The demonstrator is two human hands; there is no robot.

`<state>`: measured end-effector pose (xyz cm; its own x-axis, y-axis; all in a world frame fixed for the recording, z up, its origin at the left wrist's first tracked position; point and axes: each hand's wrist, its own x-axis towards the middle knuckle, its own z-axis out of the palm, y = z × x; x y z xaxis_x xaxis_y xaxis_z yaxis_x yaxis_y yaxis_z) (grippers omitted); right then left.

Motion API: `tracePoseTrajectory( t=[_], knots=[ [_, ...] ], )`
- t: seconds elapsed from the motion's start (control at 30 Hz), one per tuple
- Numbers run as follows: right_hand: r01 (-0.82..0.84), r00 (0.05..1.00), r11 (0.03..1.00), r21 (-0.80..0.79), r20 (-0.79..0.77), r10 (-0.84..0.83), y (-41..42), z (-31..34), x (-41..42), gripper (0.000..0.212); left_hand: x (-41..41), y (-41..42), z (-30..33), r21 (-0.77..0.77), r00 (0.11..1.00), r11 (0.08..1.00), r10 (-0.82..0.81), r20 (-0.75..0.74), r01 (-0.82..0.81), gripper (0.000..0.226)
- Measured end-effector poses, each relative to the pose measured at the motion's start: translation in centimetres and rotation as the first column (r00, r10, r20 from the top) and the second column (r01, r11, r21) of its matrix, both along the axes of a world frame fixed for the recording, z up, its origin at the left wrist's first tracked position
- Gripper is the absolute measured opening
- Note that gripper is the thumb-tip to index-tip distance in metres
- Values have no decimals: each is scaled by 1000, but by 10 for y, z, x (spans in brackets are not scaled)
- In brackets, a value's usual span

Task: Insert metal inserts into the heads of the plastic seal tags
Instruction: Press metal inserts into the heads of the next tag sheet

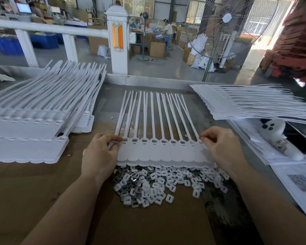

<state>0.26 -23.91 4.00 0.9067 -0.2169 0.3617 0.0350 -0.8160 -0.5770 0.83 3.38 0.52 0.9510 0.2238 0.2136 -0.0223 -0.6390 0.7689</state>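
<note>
White seal tags (pixel 163 149) held at both ends: left hand (pixel 100 154) pinches the strip, right hand (pixel 219 147) pinches an insert (grips closed)

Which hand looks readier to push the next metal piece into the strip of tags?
The right hand: it pinches a small dark piece directly at the last tag head. The left hand only steadies the strip's other end.

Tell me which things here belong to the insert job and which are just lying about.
In the job: tag strip, held at both ends by left hand and right hand; insert pile; left tag stack; right tag stack.
Lying about: papers, white toy, fan.
</note>
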Motion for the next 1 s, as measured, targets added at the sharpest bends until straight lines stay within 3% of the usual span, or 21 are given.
tracePoseTrajectory(
  t=[0.37,0.73,0.87,1.0],
  knots=[
    [-70,997,947,-313,-44,59,9,-8,10,9,-1,-1,2,14,1000,1000,1,-18,0,12],
    [-168,985,756,-633,-144,99,13,-9,5,26,-1,-1,2,18,1000,1000,-1,-26,2,12],
    [-199,978,696,-690,-186,96,15,-8,-5,29,-1,-1,1,8,1000,1000,1,-23,-1,13],
    [-206,976,695,-689,-193,98,16,-9,-11,30,0,-1,1,10,1000,1000,5,-18,-5,13]
  ],
)
